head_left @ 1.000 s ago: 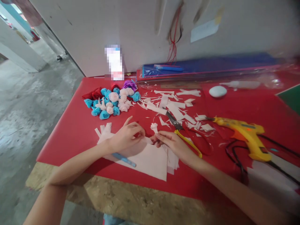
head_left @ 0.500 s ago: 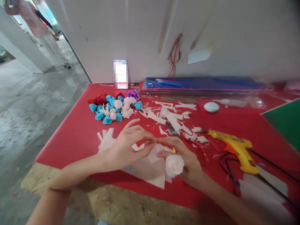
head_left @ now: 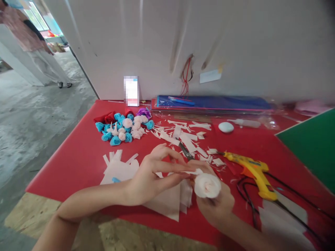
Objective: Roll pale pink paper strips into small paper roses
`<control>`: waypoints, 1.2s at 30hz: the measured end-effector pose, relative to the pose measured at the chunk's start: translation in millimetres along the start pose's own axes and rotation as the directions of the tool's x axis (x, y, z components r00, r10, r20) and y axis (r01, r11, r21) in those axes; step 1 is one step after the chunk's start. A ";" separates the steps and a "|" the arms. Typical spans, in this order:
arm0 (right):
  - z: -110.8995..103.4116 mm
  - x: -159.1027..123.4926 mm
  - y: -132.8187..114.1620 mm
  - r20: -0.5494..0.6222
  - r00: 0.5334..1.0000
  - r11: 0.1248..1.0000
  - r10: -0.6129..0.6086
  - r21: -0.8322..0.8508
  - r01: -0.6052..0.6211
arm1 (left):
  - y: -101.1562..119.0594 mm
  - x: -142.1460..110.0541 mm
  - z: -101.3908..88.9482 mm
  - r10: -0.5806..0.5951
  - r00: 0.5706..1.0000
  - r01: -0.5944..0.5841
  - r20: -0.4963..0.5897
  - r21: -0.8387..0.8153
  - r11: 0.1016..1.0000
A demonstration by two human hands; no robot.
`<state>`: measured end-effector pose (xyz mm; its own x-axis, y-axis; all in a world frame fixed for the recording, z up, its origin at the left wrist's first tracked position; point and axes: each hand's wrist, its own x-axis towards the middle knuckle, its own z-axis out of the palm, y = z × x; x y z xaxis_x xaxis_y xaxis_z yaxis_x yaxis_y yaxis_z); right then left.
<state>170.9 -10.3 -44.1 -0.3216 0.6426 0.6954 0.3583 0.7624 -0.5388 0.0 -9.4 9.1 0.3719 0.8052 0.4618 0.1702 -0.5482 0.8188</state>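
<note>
My right hand [head_left: 219,202] is closed around the base of a pale pink paper rose [head_left: 207,185], its rolled face turned up toward me. My left hand [head_left: 154,176] reaches across, its fingers pinching the loose outer strip of the same rose at its upper left edge. Both hands hover just above sheets of pale pink paper [head_left: 167,200] on the red table [head_left: 78,157]. A blue pen [head_left: 115,180] pokes out from under the paper. Scissors [head_left: 185,151] lie just beyond my fingers.
A heap of finished paper roses [head_left: 123,127] in blue, pink, red and purple sits at the back left. Paper scraps [head_left: 183,134] litter the middle. A yellow glue gun [head_left: 253,170] with black cable lies right. A green board [head_left: 314,146] is at the far right. Someone stands on the floor far left [head_left: 39,52].
The rose has come up off the table into my right hand and turned to face me. My left hand has followed it to the right, pinching the strip. The view has shifted slightly downward.
</note>
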 end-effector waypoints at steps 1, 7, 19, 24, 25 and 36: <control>0.7 1.9 -0.8 -0.008 1.000 1.000 -0.016 -0.005 0.016 | -1.4 -0.8 1.9 -0.013 1.000 0.013 -0.020 -0.009 1.000; 3.7 6.5 -3.5 -0.043 0.997 0.995 -0.061 -0.082 0.058 | 3.4 -0.7 4.8 -0.054 0.999 0.054 -0.001 0.020 0.998; 3.4 6.3 -1.6 -0.052 0.986 0.974 -0.158 -0.170 0.147 | 12.4 -3.1 3.0 -0.026 0.997 0.015 0.067 0.166 0.986; 4.0 10.1 -2.0 -0.051 0.984 0.974 -0.173 -0.159 0.163 | 12.2 -2.3 4.0 -0.028 0.997 0.013 0.075 0.187 0.982; 4.3 10.5 -2.1 -0.059 0.982 0.973 -0.180 -0.156 0.169 | 11.8 -2.1 4.2 -0.030 0.997 0.016 0.072 0.187 0.982; 3.3 17.6 -8.7 -0.086 0.986 0.981 -0.142 -0.144 0.129 | 3.1 -0.3 3.8 -0.030 0.999 0.029 0.010 0.087 0.996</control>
<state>159.3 -5.4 -28.7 -0.2926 0.5188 0.8033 0.4366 0.8199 -0.3705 3.9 -12.1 10.2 0.3758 0.8192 0.4333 0.2601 -0.5420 0.7991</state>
